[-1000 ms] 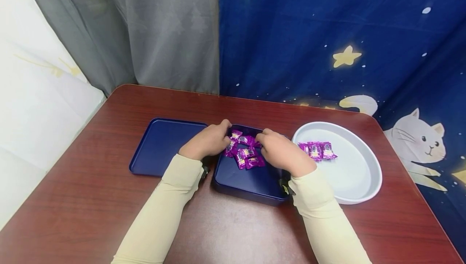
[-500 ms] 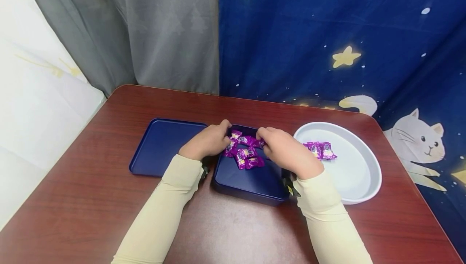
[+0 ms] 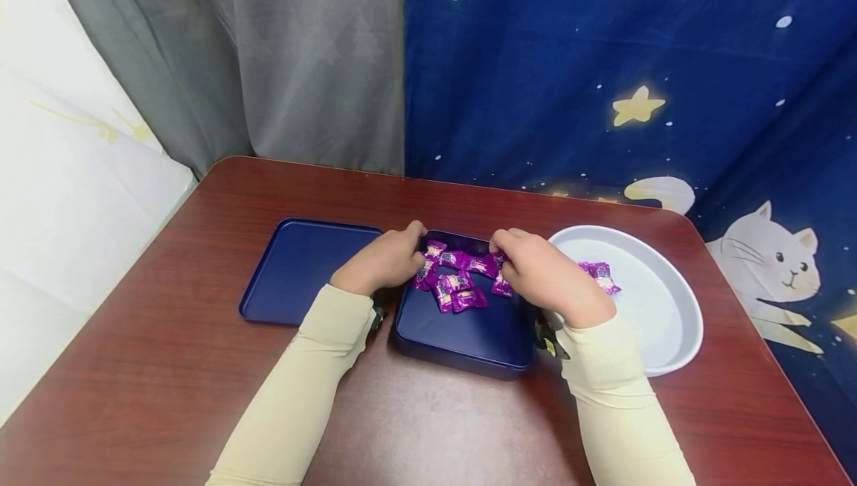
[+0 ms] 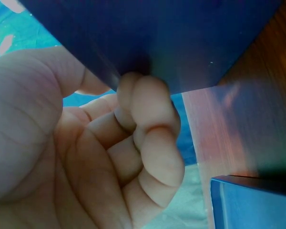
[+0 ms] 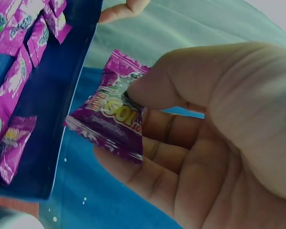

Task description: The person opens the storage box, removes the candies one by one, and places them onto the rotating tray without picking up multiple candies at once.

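My left hand point(image 3: 384, 257) grips the left wall of a dark blue box point(image 3: 469, 344). In the left wrist view, the curled fingers point(image 4: 157, 138) press the outside of the box wall point(image 4: 181, 38). Over the box's right edge, in the head view, is my right hand point(image 3: 552, 277). Between thumb and fingers it pinches a purple wrapped candy point(image 5: 112, 109), seen in the right wrist view. Several more purple candies point(image 3: 452, 281) lie in the far half of the box, some along its right side point(image 5: 14, 148).
A flat blue lid point(image 3: 294, 277) lies left of the box. To the right stands a white oval tray point(image 3: 659, 322) with purple candies point(image 3: 602, 277), partly hidden by my right hand. A curtain point(image 3: 535, 84) hangs behind the red-brown table point(image 3: 167, 307).
My right hand has moved rightward, from over the candies to the box's right edge. Candies at the box's right side have come into view. My left hand stays put.
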Demonstrator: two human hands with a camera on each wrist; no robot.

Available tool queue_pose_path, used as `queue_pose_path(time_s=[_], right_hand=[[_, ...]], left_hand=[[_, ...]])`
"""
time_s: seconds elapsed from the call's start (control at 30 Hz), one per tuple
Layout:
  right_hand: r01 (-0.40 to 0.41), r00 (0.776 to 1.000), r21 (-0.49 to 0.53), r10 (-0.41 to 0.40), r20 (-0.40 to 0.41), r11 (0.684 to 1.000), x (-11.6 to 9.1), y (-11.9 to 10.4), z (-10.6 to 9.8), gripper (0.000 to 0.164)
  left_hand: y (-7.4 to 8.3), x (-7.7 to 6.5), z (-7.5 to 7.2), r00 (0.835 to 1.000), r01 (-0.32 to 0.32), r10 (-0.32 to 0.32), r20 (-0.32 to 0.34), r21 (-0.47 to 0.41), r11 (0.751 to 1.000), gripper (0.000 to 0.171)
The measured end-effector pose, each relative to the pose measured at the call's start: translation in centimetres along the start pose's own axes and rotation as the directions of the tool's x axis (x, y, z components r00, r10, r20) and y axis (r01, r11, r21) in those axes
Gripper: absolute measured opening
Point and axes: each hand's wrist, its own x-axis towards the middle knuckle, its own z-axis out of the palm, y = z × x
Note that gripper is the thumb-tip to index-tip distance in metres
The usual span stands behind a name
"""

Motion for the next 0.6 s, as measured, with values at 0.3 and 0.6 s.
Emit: queue_pose_path(time_s=[0.3,0.6], right_hand=[[-0.038,0.999,0.016,0.038,-0.024,0.999,-0.7,2.1,-0.5,0.022],[-0.102,0.995,0.051,0.102,0.002,0.993,-1.1,4.4,-0.6,0.018]], left_hand=[[0.1,0.0,0.1,1.000,-0.001,0.001,0.000,0.006,1.000,0.044],[0.0,0.0,0.2,1.000,0.002,-0.002,-0.008,0.004,1.000,0.045]])
